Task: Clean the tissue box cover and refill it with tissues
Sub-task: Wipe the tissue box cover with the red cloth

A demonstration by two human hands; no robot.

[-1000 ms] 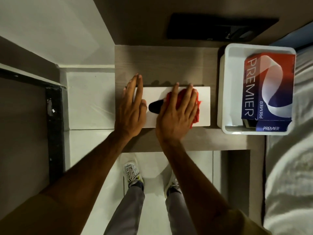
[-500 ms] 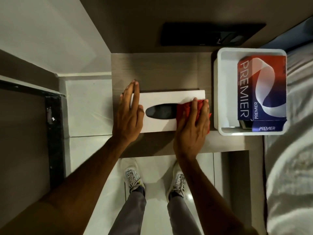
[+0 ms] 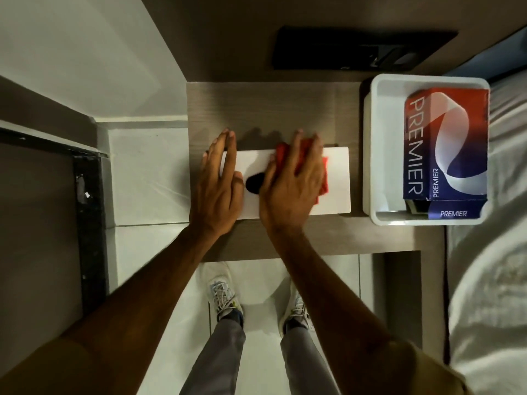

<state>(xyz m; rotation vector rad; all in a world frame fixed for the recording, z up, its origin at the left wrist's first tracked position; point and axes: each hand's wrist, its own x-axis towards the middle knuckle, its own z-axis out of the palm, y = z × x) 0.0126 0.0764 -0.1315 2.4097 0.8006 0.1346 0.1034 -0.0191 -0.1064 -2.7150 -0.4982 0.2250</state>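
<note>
Head view: right hand (image 3: pixel 291 189) flat pressing cloth (image 3: pixel 323 178) mid-cover (image 3: pixel 336 181); left hand (image 3: pixel 218 189) flat, left edge.

Wood-grain counter (image 3: pixel 273 109); black panel (image 3: pixel 356 49) on the wall behind; white bed (image 3: pixel 490 280) at right; tiled floor (image 3: pixel 148 181); white sneakers (image 3: pixel 225 295).

White tissue box cover under a red cloth, full tissue box in the bin beside it.

The tissue box cover (image 3: pixel 336 181) is a white rectangular shell lying flat on the wooden table, long side across, its dark oval slot (image 3: pixel 254 182) facing up and partly hidden; a crumpled red cloth (image 3: pixel 323 178) is pressed on its top, right of the slot; the Premier tissue box (image 3: pixel 445 146), red, white and blue, lies in the white bin (image 3: pixel 369 155) just right of the cover.
</note>
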